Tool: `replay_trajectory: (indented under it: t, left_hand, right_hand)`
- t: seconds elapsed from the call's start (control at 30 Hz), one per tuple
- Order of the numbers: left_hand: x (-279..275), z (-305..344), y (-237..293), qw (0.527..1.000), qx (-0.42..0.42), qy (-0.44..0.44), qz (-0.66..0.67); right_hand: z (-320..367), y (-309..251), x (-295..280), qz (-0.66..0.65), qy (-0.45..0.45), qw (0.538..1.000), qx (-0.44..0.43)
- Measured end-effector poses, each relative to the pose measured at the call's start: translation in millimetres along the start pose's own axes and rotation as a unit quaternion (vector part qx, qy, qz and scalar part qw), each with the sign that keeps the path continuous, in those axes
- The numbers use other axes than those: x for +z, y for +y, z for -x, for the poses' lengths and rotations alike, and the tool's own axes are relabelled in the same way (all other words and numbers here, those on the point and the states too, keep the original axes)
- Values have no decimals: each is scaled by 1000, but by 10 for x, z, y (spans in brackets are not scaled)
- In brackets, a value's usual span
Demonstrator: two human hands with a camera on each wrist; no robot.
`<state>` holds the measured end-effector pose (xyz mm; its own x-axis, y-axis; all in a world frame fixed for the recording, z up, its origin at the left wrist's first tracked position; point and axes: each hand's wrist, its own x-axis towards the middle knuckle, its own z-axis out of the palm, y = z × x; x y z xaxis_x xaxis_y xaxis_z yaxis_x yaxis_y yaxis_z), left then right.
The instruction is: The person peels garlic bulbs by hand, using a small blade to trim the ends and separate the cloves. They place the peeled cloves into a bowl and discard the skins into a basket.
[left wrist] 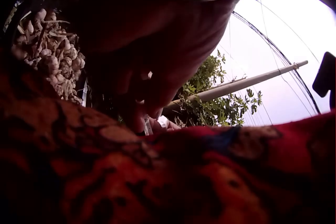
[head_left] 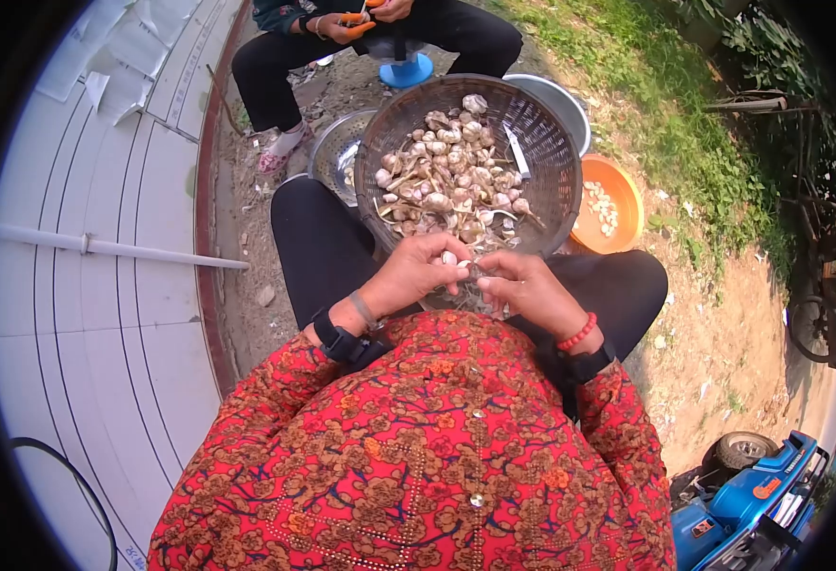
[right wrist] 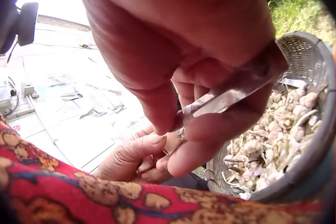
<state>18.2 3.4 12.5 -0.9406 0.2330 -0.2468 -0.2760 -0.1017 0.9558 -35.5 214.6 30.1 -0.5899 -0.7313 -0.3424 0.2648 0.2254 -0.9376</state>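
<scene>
Above the lap, my left hand [head_left: 407, 276] pinches a whitish garlic piece [head_left: 449, 258] between thumb and fingers. My right hand [head_left: 534, 293] meets it fingertip to fingertip. In the right wrist view, the right hand [right wrist: 194, 40] grips a small metal blade [right wrist: 227, 99], its tip end close to the left hand [right wrist: 128, 158]. The left wrist view shows the left hand [left wrist: 163, 45] dark, its held piece mostly hidden. Just beyond both hands, a woven basket [head_left: 554, 133] holds many garlic bulbs [head_left: 437, 201].
A white-handled knife [head_left: 517, 152] lies in the basket. Around it are a metal colander [head_left: 328, 152], a grey basin [head_left: 570, 105] and an orange bowl [head_left: 634, 205] with peeled cloves. Opposite sits another person holding something orange. A white wall [head_left: 85, 314] stands left, a blue vehicle [head_left: 751, 495] lower right.
</scene>
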Motion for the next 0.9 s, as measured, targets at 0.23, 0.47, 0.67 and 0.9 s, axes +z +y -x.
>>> replay_trajectory:
  t: [0.23,0.47,0.67,0.9]
  left_hand:
    - [-20,45,118,997,-63,-6,-40]
    - [22,26,88,999,-30,2,-39]
    - [12,18,21,999,-25,1,-43]
    - [14,12,-20,992,-7,13,-125]
  right_hand:
    - [-17,41,22,14,26,999,-14]
    - [-10,40,22,13,22,1000,-15]
    - [-9,75,-39,11,7,999,-29]
    - [-6,59,-100,14,-14,1000,0]
